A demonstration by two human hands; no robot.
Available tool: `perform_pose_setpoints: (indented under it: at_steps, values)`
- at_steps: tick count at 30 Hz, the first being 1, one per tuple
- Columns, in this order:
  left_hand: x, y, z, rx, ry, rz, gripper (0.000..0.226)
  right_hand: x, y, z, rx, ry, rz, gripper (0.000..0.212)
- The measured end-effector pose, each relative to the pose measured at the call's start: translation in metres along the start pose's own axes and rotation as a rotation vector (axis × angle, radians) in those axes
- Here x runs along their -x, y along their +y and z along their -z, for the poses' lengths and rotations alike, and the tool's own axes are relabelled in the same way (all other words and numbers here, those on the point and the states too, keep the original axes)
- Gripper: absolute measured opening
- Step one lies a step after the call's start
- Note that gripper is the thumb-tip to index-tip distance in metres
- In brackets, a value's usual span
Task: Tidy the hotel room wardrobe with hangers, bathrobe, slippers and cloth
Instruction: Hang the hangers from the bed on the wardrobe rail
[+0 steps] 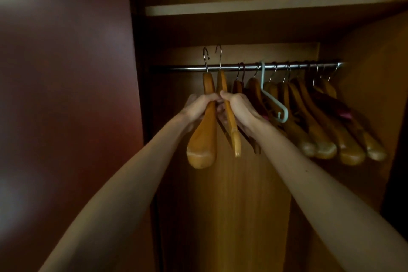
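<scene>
Hands (199,106) gripping glossy wooden hangers (204,137)

We see glossy varnished wooden hangers (204,137) with shiny metal hooks, a polished metal rail (176,67), one smooth pale plastic hanger (272,100), and matt wood-grain wardrobe panels (242,205)

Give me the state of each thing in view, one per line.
Left hand: grips the broad wooden hanger, hook above the rail.
Right hand: grips the slim wooden hanger, hook above the rail.
Rail: carries a row of wooden hangers.
Pale plastic hanger: hanging.
</scene>
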State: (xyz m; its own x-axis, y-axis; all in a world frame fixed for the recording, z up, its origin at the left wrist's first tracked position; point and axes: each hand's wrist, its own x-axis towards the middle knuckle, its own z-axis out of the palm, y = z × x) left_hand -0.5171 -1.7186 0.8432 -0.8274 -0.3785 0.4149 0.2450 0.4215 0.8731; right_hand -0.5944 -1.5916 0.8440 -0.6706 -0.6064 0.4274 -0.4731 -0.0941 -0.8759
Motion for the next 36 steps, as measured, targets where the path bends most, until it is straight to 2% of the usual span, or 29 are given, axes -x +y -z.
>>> perform_pose_setpoints:
  at_steps: [7, 11, 14, 18, 22, 26, 32, 36]
  values:
    - [-0.06, 0.01, 0.0, -0.08, -0.048, 0.06, 0.03, -0.057, 0.002, 0.011, -0.05, 0.049, -0.086, 0.048]
    - [-0.09, -0.008, -0.004, -0.13, -0.036, 0.174, 0.049, -0.074, 0.014, 0.018, -0.05, 0.059, -0.16, 0.04]
    - [-0.097, -0.021, -0.009, -0.157, -0.073, 0.185, 0.038, -0.079, 0.023, 0.016, -0.052, 0.109, -0.197, 0.038]
    - [-0.094, -0.031, -0.019, -0.135, -0.07, 0.175, 0.04, -0.089, 0.028, 0.011, 0.003, 0.225, -0.275, 0.038]
    - [-0.087, -0.043, -0.019, -0.13, -0.049, 0.135, 0.031, -0.088, 0.03, 0.004, 0.105, 0.206, -0.363, 0.038]
    - [-0.079, -0.047, -0.019, -0.102, -0.023, 0.121, 0.034, -0.084, 0.042, -0.007, 0.166, 0.243, -0.353, 0.04]
    - [-0.068, -0.059, -0.03, -0.038, 0.047, 0.13, 0.048, -0.075, 0.059, -0.014, 0.072, 0.317, -0.329, 0.043]
    - [-0.05, -0.083, -0.044, 0.138, 0.238, 0.126, 0.036, -0.038, 0.074, -0.019, 0.028, 0.301, -0.2, 0.039]
